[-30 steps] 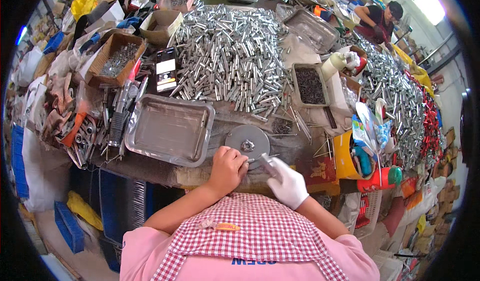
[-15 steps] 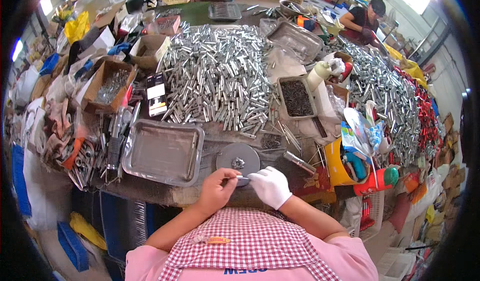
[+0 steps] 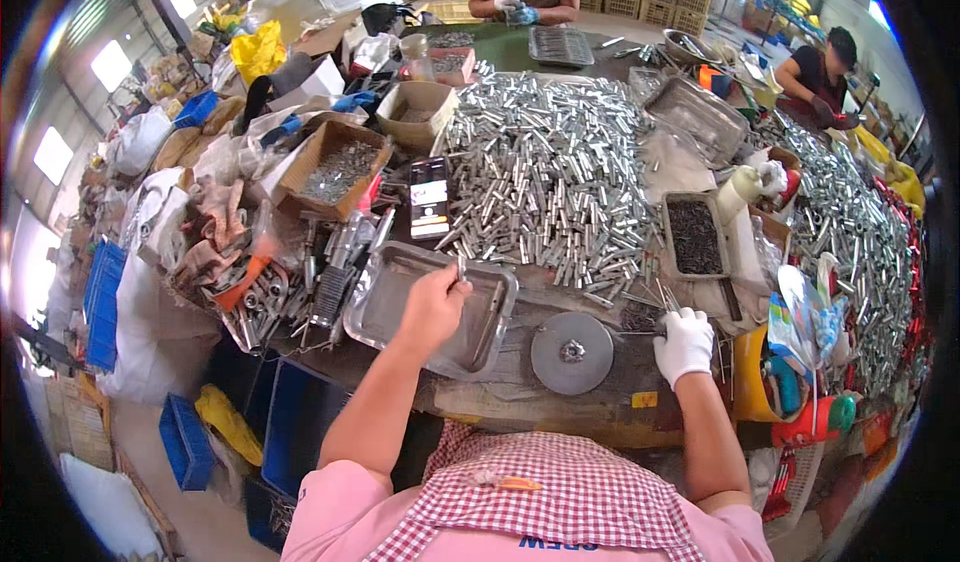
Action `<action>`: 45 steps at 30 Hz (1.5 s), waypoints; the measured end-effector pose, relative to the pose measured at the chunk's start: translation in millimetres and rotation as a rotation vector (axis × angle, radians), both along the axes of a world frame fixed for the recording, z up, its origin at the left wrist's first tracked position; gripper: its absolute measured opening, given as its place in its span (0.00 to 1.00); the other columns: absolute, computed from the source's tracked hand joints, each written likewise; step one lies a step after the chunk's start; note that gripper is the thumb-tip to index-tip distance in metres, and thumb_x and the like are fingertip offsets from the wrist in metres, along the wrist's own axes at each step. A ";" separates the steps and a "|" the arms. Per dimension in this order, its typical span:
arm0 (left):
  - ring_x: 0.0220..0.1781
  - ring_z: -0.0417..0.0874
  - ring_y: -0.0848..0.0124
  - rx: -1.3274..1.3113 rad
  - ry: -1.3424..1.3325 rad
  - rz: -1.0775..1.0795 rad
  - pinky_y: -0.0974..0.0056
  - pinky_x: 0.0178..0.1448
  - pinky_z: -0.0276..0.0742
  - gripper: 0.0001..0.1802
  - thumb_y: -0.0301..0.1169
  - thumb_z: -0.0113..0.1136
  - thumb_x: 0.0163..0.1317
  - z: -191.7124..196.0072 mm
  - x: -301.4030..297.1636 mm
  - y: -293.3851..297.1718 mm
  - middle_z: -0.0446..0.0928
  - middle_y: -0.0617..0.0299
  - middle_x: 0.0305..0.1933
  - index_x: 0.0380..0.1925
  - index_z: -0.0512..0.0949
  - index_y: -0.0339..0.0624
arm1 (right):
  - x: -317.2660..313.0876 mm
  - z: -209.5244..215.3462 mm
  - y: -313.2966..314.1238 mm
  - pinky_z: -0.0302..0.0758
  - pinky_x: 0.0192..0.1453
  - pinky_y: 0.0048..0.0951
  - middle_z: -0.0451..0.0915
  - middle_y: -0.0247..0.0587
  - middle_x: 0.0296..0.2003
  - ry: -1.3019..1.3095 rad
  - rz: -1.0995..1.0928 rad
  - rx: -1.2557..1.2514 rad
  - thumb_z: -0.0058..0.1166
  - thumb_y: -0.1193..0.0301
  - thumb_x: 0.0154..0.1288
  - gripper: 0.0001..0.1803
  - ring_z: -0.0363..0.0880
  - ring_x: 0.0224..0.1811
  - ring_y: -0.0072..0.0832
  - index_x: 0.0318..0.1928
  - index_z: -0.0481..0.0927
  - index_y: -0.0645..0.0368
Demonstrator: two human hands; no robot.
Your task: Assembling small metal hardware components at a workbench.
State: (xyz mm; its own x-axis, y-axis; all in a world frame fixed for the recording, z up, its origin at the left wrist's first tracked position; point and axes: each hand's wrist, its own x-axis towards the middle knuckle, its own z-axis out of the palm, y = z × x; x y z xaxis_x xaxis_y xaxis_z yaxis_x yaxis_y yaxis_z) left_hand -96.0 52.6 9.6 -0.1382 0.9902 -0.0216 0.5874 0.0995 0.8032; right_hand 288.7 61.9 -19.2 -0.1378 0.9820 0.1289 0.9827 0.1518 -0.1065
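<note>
My bare left hand (image 3: 434,304) is raised over the near right part of a shallow metal tray (image 3: 395,307). Its thumb and fingers are closed on a small silver metal piece (image 3: 461,266), which points upward. To the right, my right hand (image 3: 686,346), in a white glove, is down at the bench with its fingers curled, beside some thin metal rods (image 3: 664,292). What lies under those fingers is hidden. Between my hands sits a round grey disc (image 3: 571,354) with a small metal hub (image 3: 572,351) at its centre.
A large heap of silver metal tubes (image 3: 550,177) covers the middle of the bench. A phone (image 3: 429,198), a carton of small parts (image 3: 335,170) and a container of dark pins (image 3: 696,235) stand around it. Two people work across the bench and at far right.
My hands have parted from above the disc. The left went to the tray with a small metal piece; the right moved right to the rods. The view has shifted left.
</note>
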 end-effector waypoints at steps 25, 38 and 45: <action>0.33 0.82 0.55 -0.035 0.236 -0.044 0.56 0.40 0.77 0.17 0.41 0.71 0.54 -20.5 33.3 44.0 0.81 0.50 0.29 0.27 0.80 0.36 | 1.4 51.0 -27.1 0.76 0.37 0.41 0.78 0.42 0.26 0.364 0.259 0.156 0.56 0.76 0.48 0.03 0.79 0.33 0.42 0.26 0.78 0.54; 0.53 0.73 0.55 0.178 0.688 -0.739 0.52 0.56 0.73 0.11 0.35 0.68 0.52 -67.3 161.2 79.3 0.74 0.58 0.44 0.35 0.82 0.44 | -16.5 -3.1 -46.3 0.76 0.45 0.40 0.81 0.42 0.31 0.615 0.288 -0.098 0.64 0.74 0.52 0.06 0.80 0.38 0.43 0.31 0.81 0.59; 0.53 0.74 0.57 0.604 0.503 -0.584 0.52 0.58 0.70 0.07 0.28 0.63 0.54 -55.9 138.1 66.2 0.76 0.58 0.41 0.34 0.78 0.45 | -22.7 6.6 -38.4 0.78 0.46 0.36 0.82 0.48 0.36 0.766 0.235 0.007 0.58 0.76 0.61 0.07 0.82 0.39 0.45 0.41 0.81 0.62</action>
State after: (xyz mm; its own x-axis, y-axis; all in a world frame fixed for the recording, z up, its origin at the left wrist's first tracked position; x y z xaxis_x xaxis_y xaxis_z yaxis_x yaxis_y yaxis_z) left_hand 42.1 118.8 -46.3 0.5233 0.7307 0.4385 0.7014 -0.6616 0.2654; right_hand 266.0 23.4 -12.5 -0.2120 0.9371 0.2773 0.5785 0.3491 -0.7372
